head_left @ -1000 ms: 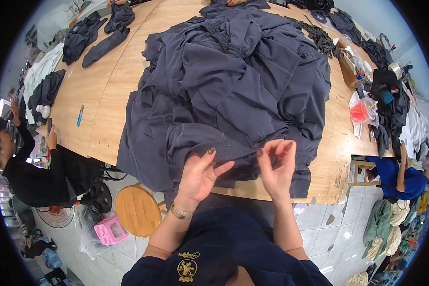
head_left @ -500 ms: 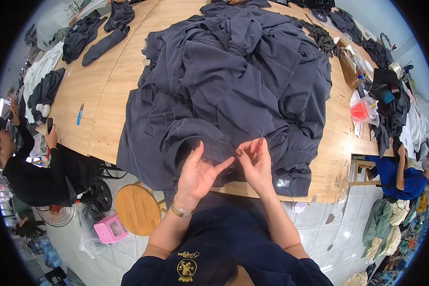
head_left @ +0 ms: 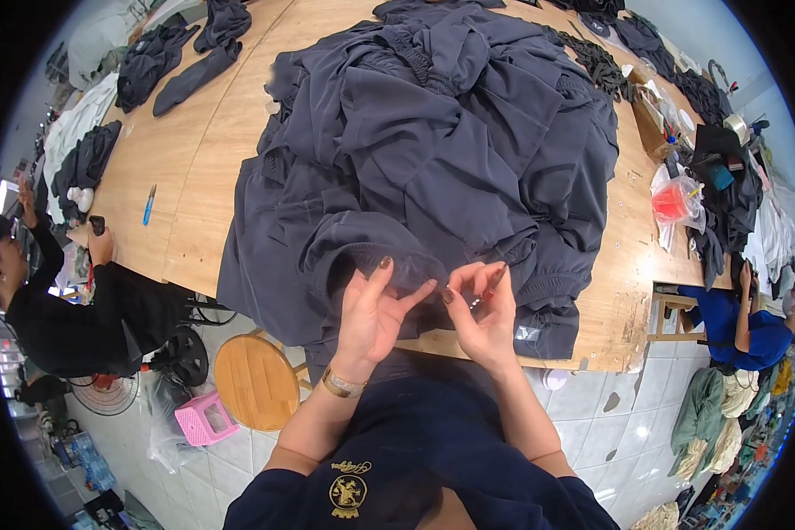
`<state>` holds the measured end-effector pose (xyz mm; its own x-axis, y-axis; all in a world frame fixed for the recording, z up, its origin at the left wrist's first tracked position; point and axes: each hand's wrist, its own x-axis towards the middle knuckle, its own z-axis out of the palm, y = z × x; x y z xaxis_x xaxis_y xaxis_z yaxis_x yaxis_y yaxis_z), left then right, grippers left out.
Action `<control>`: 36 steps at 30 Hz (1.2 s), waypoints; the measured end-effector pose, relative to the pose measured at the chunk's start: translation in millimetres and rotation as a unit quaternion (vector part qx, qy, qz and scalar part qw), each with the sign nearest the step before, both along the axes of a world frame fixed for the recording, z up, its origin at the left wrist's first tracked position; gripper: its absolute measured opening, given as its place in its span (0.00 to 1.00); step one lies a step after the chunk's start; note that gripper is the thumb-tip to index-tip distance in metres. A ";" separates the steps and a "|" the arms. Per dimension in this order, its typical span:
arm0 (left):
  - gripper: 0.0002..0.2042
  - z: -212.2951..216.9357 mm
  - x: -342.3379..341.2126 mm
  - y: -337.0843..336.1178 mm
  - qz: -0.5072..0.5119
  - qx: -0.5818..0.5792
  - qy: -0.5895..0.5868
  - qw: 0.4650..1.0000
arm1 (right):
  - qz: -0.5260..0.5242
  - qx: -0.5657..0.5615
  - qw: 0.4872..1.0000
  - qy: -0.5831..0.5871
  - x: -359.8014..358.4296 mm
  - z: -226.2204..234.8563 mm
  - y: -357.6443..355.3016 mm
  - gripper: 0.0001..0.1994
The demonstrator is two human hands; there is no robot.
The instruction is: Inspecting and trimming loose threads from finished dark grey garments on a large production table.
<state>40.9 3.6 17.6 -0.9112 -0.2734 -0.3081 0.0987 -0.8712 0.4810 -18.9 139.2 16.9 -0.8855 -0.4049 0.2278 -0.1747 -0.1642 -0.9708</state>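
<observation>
Head view, only one available. Landmark: the wooden table, large, rounded near edge, running across the upper two thirds of the frame. A heap of dark grey garments covers the middle of the table and spills over its near edge toward the person. At that near edge, both hands work on a fold of the heap's front hem. Left hand: fingers spread and raised, palm turned toward the camera, thumb and forefinger tips touching the hem; a gold bracelet sits on the wrist. Right hand: fingers curled inward, fingertips pressed together in a pinch on the cloth just beside the left hand's forefinger; whether a small tool is in the pinch cannot be told. The two hands are near each other but not touching. On the table's left part, well apart from the heap, lies a blue pen. More dark garments lie at the table's far left corner. At the table's right side sits a clear bag with red contents. Below the table's near edge, left of the person, stands a round wooden stool, with a small pink stool just beside it. A person in black sits at the table's left side; another in blue sits at its right.
</observation>
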 end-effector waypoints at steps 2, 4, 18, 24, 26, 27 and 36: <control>0.08 -0.1 -0.9 0.9 0.005 0.004 0.005 1.000 | -0.038 -0.027 0.999 -0.015 1.2 -2.7 1.2 0.14; 0.08 1.1 -2.3 2.9 0.008 0.005 -0.005 1.000 | -0.045 -0.001 0.999 -0.015 -0.9 -4.7 -2.5 0.13; 0.08 -6.4 -4.2 12.8 0.064 -0.085 -0.013 0.994 | -0.088 0.001 0.984 0.155 3.6 -11.9 -7.6 0.12; 0.08 -3.7 -5.6 10.8 0.058 -0.069 -0.009 0.996 | -0.124 0.031 0.983 0.134 -0.8 -7.3 -11.3 0.12; 0.09 -10.6 -4.5 16.3 0.064 -0.107 0.004 0.992 | -0.093 0.115 0.987 0.059 1.2 -0.2 -21.6 0.12; 0.09 -9.8 -4.6 20.2 0.065 -0.108 0.004 0.992 | -0.072 0.147 0.986 0.036 0.8 -0.4 -26.0 0.12; 0.07 -8.9 -5.3 15.2 0.067 -0.121 0.001 0.990 | -0.030 -0.015 0.999 0.030 8.4 -8.7 -17.9 0.10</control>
<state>35.5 18.7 8.7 -0.8627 -0.4568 -0.2169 0.2066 -0.7099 0.6733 -10.5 121.4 8.3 -0.8923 -0.3445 0.2918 -0.2422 -0.1802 -0.9533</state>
